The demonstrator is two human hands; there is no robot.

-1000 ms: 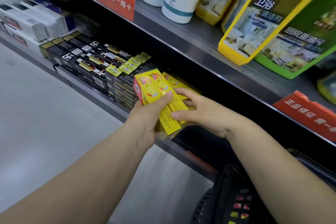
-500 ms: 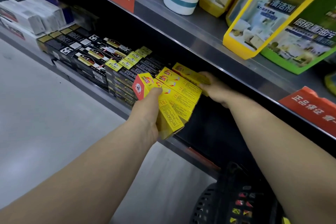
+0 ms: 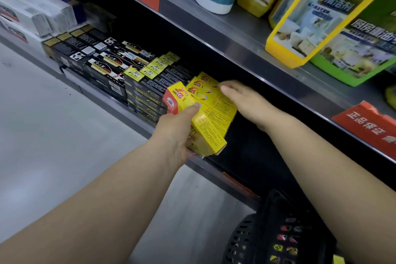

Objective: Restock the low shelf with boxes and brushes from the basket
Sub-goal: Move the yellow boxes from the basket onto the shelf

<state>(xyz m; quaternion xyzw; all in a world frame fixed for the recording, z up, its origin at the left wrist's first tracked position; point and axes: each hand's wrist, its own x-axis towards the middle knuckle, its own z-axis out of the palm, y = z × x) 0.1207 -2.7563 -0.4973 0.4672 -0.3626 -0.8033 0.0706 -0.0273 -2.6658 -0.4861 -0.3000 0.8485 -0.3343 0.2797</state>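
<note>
Left hand first: I see it curled round the near end of a fanned bundle of yellow boxes, thumb on top. It holds them at the middle of the frame, their lower corner over the front rim of the low shelf. Right hand lies flat, fingers straight, on the far end of the same bundle, just right of centre. The bundle is just beside the stacks of black boxes lined up on the shelf toward the left. To its right the shelf is dark, and I cannot tell what it holds.

By my reading the job is partway: this bundle has reached the shelf but is not yet let go or squared up. In the lower right, the black basket shows small coloured packs through its mesh, so more stock looks left to move. I can make out no brushes from here.
</note>
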